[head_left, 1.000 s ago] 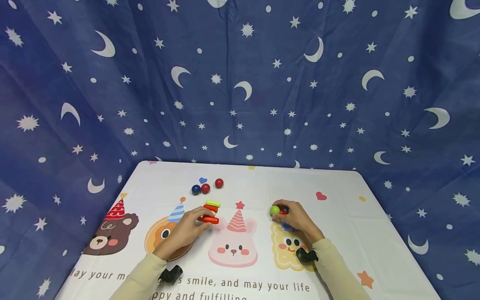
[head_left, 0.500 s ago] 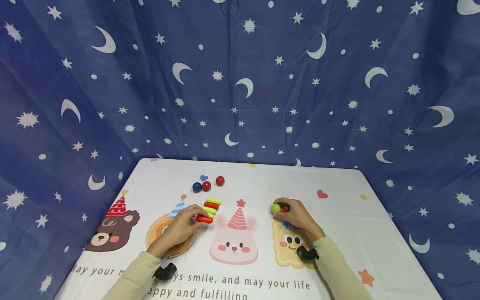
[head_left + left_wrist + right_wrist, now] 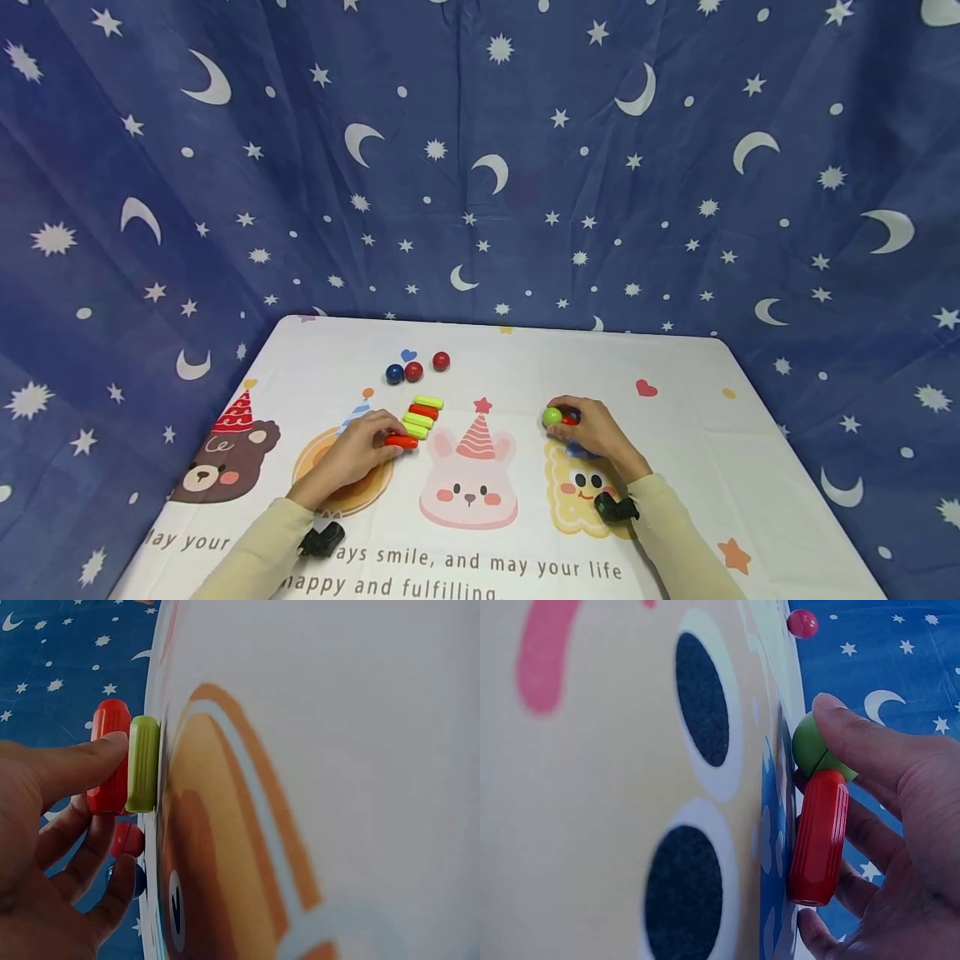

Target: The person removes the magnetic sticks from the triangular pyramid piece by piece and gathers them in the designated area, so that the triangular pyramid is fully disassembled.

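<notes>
On the table [image 3: 697,433], at about 11 o'clock from the printed rabbit, the left hand [image 3: 352,454] pinches a red stick [image 3: 401,442] between thumb and fingers — it touches a green stick [image 3: 415,430] in a short row. At 2 o'clock, the right hand [image 3: 592,431] curls round another red stick [image 3: 817,836] joined to a green ball [image 3: 552,417]. Three balls [image 3: 413,371] lie at 12 o'clock, well apart from both hands.

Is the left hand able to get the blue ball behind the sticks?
Probably yes. The left hand grips a red stick, but the blue ball lies on open cloth just beyond, with only the low row of sticks between.
</notes>
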Motion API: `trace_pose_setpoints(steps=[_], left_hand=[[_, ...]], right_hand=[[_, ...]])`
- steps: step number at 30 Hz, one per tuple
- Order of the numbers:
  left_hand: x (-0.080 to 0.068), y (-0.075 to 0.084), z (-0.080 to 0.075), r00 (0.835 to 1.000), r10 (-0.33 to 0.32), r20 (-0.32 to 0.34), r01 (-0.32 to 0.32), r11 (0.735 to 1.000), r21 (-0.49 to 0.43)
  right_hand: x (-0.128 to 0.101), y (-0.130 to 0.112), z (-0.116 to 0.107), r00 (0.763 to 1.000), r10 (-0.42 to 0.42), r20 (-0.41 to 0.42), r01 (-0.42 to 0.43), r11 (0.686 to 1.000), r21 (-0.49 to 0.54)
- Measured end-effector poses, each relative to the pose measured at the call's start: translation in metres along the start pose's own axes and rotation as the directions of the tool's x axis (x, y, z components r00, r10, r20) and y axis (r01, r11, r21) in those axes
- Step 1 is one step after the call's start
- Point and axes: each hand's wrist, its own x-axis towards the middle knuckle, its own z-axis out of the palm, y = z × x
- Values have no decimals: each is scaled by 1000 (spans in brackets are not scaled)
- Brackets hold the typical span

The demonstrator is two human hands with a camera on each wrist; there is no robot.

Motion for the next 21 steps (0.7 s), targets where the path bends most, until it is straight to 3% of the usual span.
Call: trace_pose_setpoints(steps=[6,14,21], left_hand=[[6,-2,1,1000,-14,-17,15,1000,23],[13,-5,3,999,13,40,-13,1000,-4],[16,-5,6,998,-2,63,0,1000,31]], right_hand=[[0,0,-1,1000,7,3,-7,1000,8],[-1,0,-3,1000,2,-3,-2,1000,22],[0,-1,-2,1000,-17,1,17,1000,23]])
